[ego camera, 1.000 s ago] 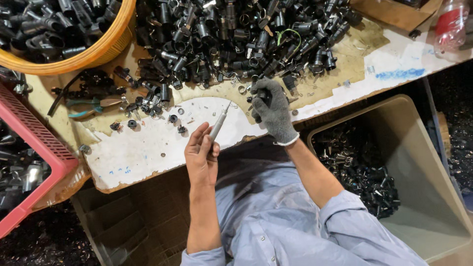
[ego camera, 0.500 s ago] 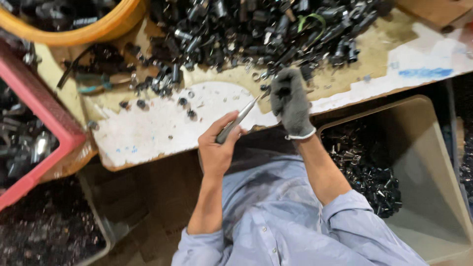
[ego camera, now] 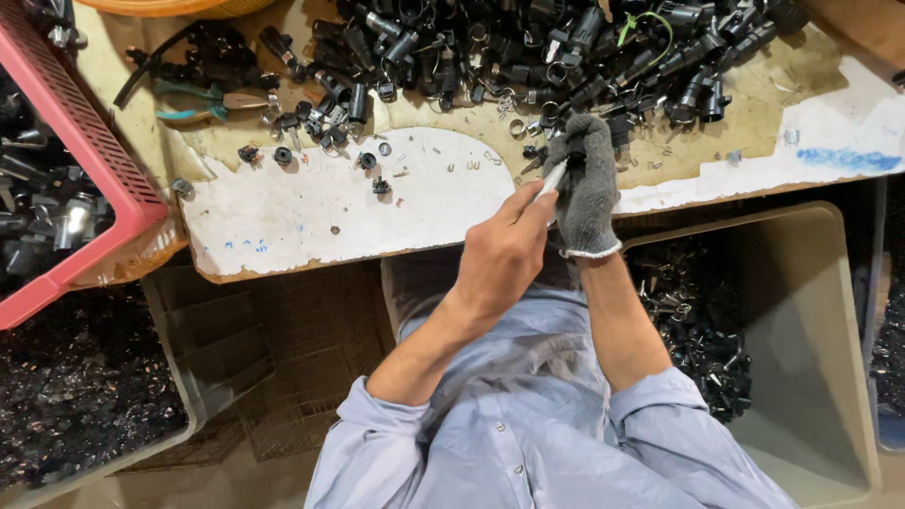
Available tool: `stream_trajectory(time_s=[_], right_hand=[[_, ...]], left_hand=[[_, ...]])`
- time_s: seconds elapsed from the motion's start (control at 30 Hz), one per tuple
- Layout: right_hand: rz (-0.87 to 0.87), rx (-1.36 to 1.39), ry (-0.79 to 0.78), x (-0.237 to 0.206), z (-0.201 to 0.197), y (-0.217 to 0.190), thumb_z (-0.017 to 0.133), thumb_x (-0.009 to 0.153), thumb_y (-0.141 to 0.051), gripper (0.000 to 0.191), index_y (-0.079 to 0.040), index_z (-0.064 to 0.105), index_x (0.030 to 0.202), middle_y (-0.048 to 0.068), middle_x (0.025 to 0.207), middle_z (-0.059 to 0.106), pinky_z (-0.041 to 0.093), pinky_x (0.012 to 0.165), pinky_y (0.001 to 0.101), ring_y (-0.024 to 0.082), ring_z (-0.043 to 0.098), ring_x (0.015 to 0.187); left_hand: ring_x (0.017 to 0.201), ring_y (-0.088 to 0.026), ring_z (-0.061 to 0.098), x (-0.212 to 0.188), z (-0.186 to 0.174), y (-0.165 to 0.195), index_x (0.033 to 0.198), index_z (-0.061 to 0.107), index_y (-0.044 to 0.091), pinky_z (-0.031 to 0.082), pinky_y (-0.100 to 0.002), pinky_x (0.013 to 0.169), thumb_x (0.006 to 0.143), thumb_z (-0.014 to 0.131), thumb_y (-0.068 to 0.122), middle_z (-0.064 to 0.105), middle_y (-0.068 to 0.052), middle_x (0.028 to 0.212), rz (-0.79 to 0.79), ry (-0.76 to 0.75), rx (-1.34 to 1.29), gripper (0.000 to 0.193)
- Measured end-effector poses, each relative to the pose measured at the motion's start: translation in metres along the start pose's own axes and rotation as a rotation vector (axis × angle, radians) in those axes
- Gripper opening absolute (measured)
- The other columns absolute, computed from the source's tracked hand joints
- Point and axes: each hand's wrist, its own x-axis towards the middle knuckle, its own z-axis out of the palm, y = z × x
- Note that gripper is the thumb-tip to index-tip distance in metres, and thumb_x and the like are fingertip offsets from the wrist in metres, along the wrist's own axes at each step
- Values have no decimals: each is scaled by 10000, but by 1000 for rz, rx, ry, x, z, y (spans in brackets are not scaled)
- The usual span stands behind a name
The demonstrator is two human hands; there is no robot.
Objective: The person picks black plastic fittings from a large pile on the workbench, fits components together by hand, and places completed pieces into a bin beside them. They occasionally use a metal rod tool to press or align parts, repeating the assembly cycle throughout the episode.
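Beside right hand, grey bin holding black parts.

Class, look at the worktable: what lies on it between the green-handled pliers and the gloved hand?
In the head view, small black parts and tiny metal clips lie scattered on the worktable between the pliers and the gloved right hand.

worn bench strewn with black fittings.
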Motion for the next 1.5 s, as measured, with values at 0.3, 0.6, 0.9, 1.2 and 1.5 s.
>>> stream_trajectory(time_s=[0.3, 0.6, 0.9, 1.2, 1.5], right_hand=[[30, -45, 65, -2, -2, 3, 490, 1130, -288, 217, -112, 607, 1179, 26, 982, 620, 531, 729, 280, 129, 593, 844], [6, -49, 2, 1, 10, -7, 499, 1112, -210, 114, -122, 564, 1144, 51, 918, 635, 518, 629, 285, 142, 586, 716], [-59, -274, 44, 3, -11, 8, 482, 1101, -77, 92, -77, 570, 1129, 5, 968, 585, 498, 679, 242, 107, 556, 805], [41, -417, 116, -2, -11, 5, 537, 1002, -15, 85, -94, 547, 1029, -12, 886, 556, 467, 619, 297, 125, 540, 744], [-361, -735, 79, 7, 14, -10, 503, 957, 11, 88, -42, 573, 962, 24, 971, 525, 462, 768, 270, 116, 515, 844]], left_hand=[[952, -346, 739, -9, 17, 5, 1253, 663, -17, 610, -372, 779, 929, 669, -10, 680, -218, 1260, -39, 17, 129, 323], [707, -307, 720, -9, 26, 16, 1376, 571, -58, 577, -350, 599, 869, 615, -8, 674, -198, 1122, -90, -131, 294, 511], [563, -236, 692, 1, 42, 28, 1343, 617, -69, 543, -333, 467, 839, 642, 84, 642, -114, 831, -108, -185, 519, 527], [597, -298, 717, 25, 28, 19, 1254, 659, -69, 566, -378, 483, 850, 616, 73, 698, -152, 804, -74, -297, 408, 431], [708, -395, 723, 60, 12, -6, 912, 663, -6, 569, -491, 572, 897, 565, 111, 713, -198, 765, -38, -424, 273, 153]])
